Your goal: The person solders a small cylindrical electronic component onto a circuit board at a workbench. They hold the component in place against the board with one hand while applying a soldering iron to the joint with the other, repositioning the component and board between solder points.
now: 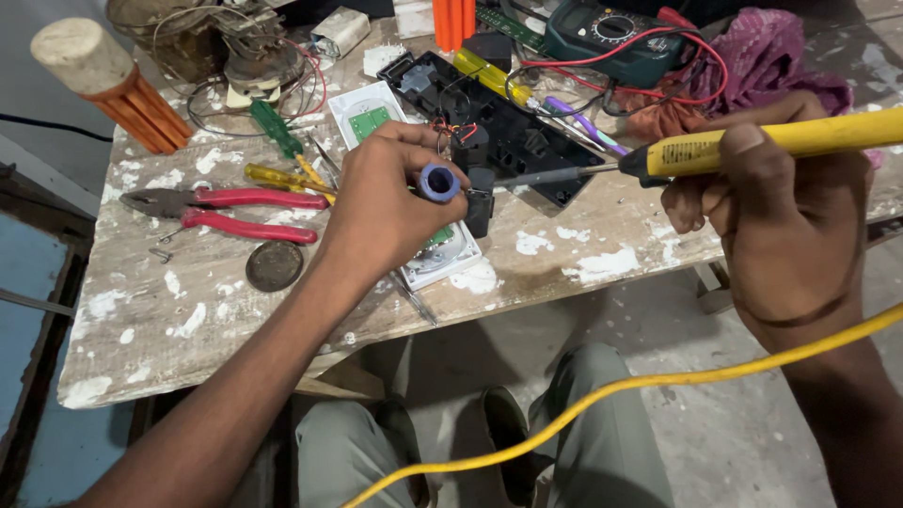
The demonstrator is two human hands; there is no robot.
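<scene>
Gripping the iron in our right hand, fingers clamped round its yellow handle, we bring the tip beside a small black part over the bench. Our left hand pinches a blue spool — pliers lie well apart, left.

A worn wooden workbench splashed with white paint fills the far and left part of the scene, its near edge rough and chipped. Below it on the right lies a grey concrete floor with pale stains. At far left runs a blue-painted panel. The light is soft and even.
</scene>
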